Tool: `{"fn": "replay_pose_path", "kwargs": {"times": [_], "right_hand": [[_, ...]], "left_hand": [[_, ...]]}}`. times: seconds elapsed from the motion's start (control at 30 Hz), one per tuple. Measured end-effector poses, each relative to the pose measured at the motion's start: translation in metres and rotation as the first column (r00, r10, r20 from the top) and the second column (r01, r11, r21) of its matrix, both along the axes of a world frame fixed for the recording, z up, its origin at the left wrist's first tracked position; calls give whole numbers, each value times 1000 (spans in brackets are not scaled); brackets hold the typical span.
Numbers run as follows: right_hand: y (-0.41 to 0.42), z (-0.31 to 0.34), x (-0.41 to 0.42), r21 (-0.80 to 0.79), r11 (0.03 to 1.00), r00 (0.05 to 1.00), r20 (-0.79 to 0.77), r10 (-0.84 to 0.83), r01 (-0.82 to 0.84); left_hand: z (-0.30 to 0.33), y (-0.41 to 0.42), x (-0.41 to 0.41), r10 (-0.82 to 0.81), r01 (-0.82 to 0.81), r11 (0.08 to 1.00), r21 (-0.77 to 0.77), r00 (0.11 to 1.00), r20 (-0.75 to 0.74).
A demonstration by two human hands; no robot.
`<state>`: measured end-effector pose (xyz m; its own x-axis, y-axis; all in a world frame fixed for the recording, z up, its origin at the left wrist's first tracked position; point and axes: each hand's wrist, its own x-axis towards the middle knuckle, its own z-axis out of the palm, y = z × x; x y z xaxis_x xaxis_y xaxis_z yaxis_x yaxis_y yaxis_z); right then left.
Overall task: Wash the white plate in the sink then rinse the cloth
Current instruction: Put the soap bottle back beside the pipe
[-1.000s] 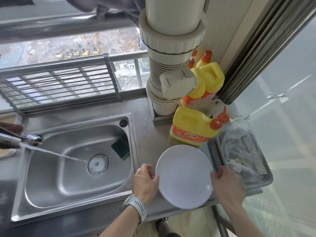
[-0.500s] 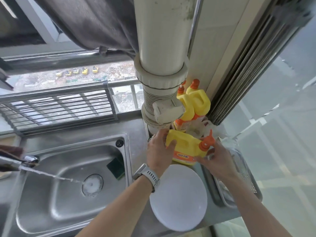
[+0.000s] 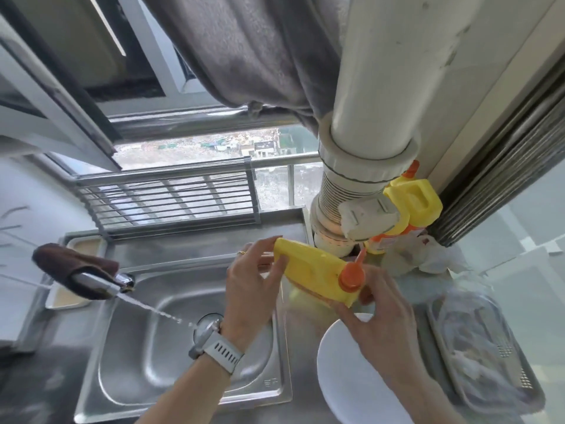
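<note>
A yellow detergent bottle [image 3: 308, 269] with an orange cap is held on its side above the counter. My left hand [image 3: 252, 281] grips its base and my right hand [image 3: 379, 313] holds it under the cap end. The white plate [image 3: 345, 381] lies on the counter at the lower right, partly hidden by my right arm. The steel sink [image 3: 146, 341] is to the left, with water streaming from the tap [image 3: 104, 284] toward the drain. A brown cloth [image 3: 68, 264] is draped over the tap.
Two more yellow bottles [image 3: 412, 206] stand behind a thick white pipe [image 3: 367, 133]. A metal tray [image 3: 532, 393] with a plastic bag sits right of the plate. A dish rack [image 3: 171, 200] runs along the window. Grey fabric [image 3: 244, 47] hangs overhead.
Both hands left the plate, reached to the lying yellow bottle and lifted it off the counter. The view tilted upward.
</note>
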<state>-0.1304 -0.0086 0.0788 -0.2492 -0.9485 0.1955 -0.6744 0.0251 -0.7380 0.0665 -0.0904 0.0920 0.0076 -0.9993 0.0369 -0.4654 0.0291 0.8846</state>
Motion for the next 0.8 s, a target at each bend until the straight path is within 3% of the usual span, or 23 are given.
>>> {"fn": "replay_pose_path", "kwargs": {"times": [0.33, 0.8], "right_hand": [[-91, -35, 123, -9, 929, 929, -8, -370, 370], [-142, -63, 141, 96, 856, 862, -65, -503, 508]], "left_hand": [[3, -151, 20, -172, 164, 983, 78, 977, 125], [-37, -219, -6, -330, 314, 942, 115, 928, 172]]}}
